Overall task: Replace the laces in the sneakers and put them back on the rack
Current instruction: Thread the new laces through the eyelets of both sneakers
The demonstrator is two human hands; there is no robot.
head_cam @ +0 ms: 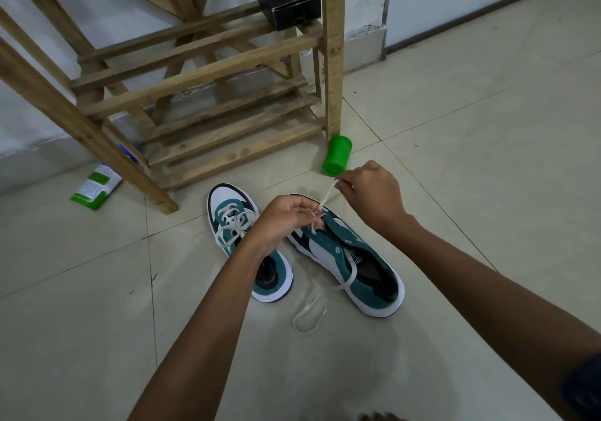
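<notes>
Right sneaker [346,255] at 5 o'clock of the rack [208,73], toe under both hands. Left hand [286,217] pinches the lace [326,197] at an eyelet; right hand [370,193] pinches its upper run, taut. Risks: tip slipping back through the eyelet, uneven ends. The tail [309,315] trails loose on the floor at 6 o'clock.
</notes>
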